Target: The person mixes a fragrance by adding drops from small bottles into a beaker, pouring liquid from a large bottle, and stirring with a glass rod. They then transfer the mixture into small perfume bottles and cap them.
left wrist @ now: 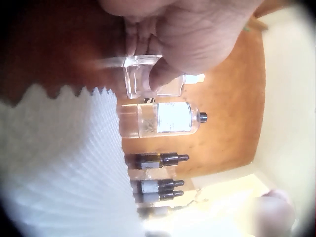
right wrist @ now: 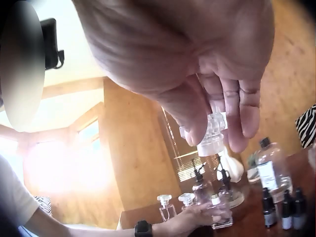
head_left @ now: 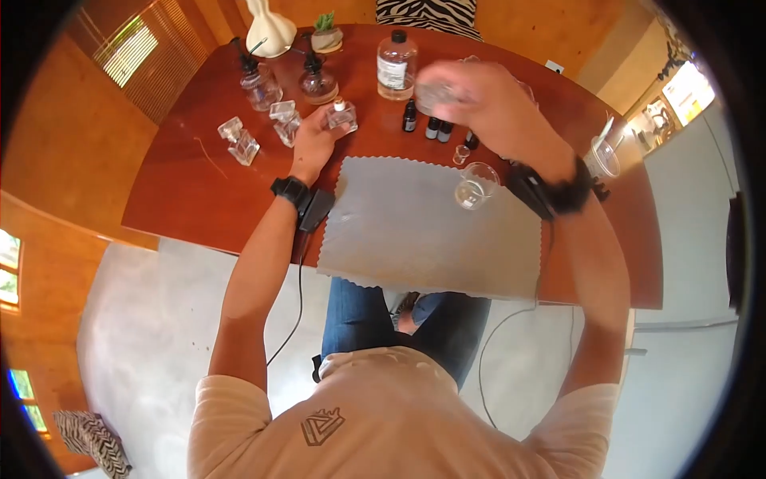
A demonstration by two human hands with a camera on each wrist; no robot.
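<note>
My left hand (head_left: 312, 145) grips a clear square glass perfume bottle (head_left: 344, 120) at the back left of the table; its neck is uncapped, with a pale top showing. Raised over the table, my right hand (head_left: 488, 94) pinches a clear faceted bottle cap (right wrist: 212, 137) between thumb and fingers. Two similar capped perfume bottles stand left of my left hand, one a glass bottle (head_left: 241, 144) farther out. Between the hands is a large labelled bottle (head_left: 392, 73) with a black lid. Several small dark dropper bottles (head_left: 409, 117) stand below my right hand.
A grey scalloped mat (head_left: 423, 231) covers the front of the table (head_left: 183, 191), bearing a clear cup (head_left: 471, 194) near its far right corner. Two pump bottles (head_left: 261, 86), a white vase (head_left: 270, 30) and a potted plant (head_left: 326, 36) stand behind. Another clear cup (head_left: 605, 158) is at right.
</note>
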